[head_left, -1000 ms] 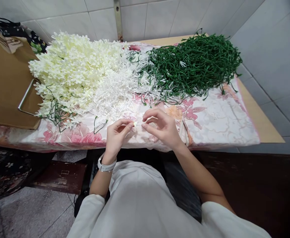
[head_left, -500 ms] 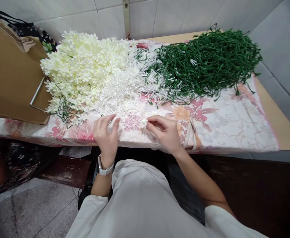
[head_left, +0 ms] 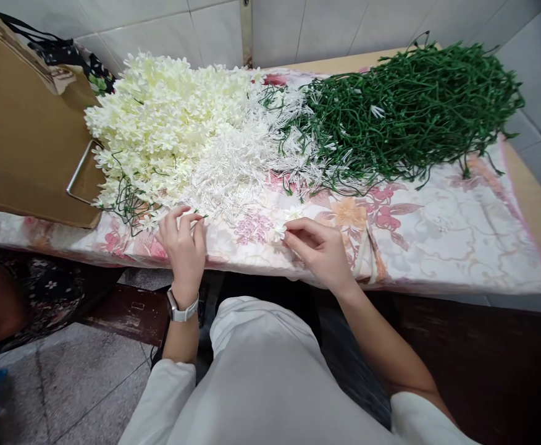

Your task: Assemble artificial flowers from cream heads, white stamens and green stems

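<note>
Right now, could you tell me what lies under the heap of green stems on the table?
The green stems lie on a flowered cloth, which covers a tan tabletop that shows only at the far and right edges. Whatever sits directly beneath the heap is hidden.

Three heaps — cream flowers (head_left: 159,117), white stamens (head_left: 238,167), green stems (head_left: 409,105) — one cardboard box (head_left: 20,136).

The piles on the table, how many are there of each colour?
Cream flower pile: 1
White stamen pile: 1
Green stem pile: 1
Total: 3 piles

The left hand reaches to the edge of the white pile, and the right hand pinches one small cream flower lying apart on the flowered cloth.
</note>
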Demonstrator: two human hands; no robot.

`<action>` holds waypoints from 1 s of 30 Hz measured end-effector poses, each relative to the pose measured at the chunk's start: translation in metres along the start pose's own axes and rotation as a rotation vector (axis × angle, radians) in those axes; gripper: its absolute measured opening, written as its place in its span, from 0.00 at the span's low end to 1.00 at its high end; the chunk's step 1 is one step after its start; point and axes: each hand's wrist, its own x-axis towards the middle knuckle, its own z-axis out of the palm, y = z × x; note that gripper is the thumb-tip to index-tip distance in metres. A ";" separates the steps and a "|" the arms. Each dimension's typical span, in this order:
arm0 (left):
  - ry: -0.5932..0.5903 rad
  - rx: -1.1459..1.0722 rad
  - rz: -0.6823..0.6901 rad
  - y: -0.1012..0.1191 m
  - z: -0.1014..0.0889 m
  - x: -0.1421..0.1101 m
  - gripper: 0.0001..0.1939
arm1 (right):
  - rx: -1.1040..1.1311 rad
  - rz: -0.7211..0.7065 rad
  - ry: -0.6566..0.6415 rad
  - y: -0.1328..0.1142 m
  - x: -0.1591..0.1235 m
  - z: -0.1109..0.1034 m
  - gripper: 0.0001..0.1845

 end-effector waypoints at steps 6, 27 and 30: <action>0.193 -0.133 0.055 -0.002 -0.008 0.029 0.04 | 0.010 0.000 0.011 -0.001 0.003 0.002 0.03; -0.252 -0.841 -0.151 0.040 -0.012 0.020 0.05 | -0.035 -0.116 0.038 -0.016 0.004 0.001 0.05; -0.481 -1.019 -0.300 0.053 -0.006 0.008 0.07 | -0.116 -0.258 0.028 -0.031 0.003 0.001 0.05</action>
